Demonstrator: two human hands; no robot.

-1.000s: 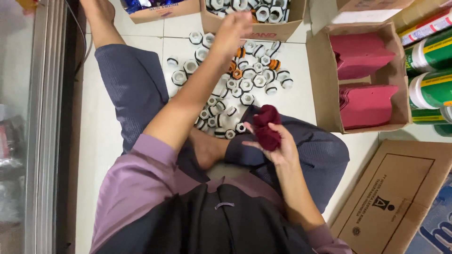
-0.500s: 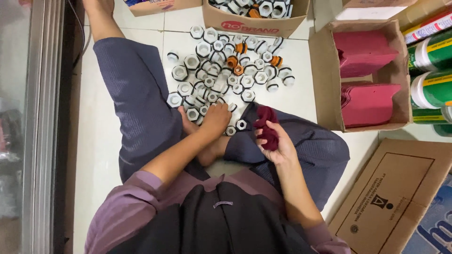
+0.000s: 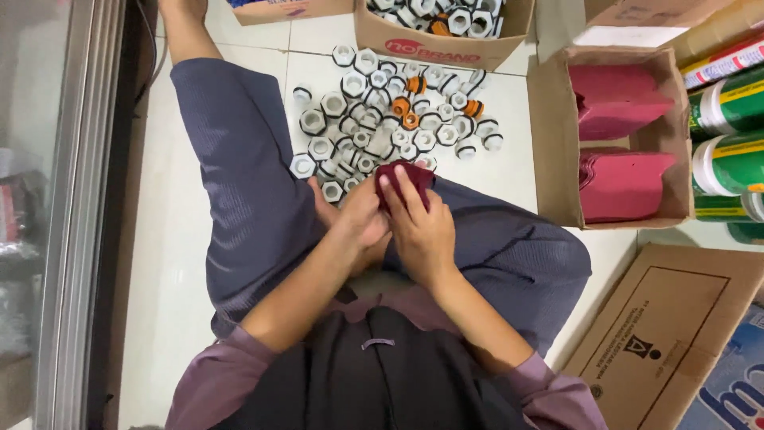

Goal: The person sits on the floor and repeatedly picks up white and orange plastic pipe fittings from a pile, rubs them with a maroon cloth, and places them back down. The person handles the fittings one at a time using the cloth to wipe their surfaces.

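You are seated on the tiled floor [image 3: 167,239], legs spread, with both hands together over your lap. Your right hand [image 3: 422,227] is curled around a dark red pouch [image 3: 402,179], fingers [image 3: 406,191] laid across its top face, gripping it. Your left hand [image 3: 362,223] is pressed against the pouch from the left side, fingers bent inward; it appears to be pinching something at the pouch's edge, but the right hand covers that spot and I cannot tell what. The pouch sits between your hands, just above your knees, at the near edge of the fittings.

Just beyond the hands, a loose pile of white hex fittings [image 3: 374,119] lies spread on the tiles between your legs. Several orange fittings [image 3: 406,107] are mixed into the middle of it. The nearest white pieces are close to the pouch.

To your right, an open carton [image 3: 549,143] holds two stacks of red pouches [image 3: 621,179], one stack in front of the other. Beside it on the far right lie green and white rolls [image 3: 728,135]. A flat cardboard sheet [image 3: 668,334] lies nearer, at your right knee.

Farthest out, at the top edge, a second carton [image 3: 446,48] holds more white fittings with one orange among them.
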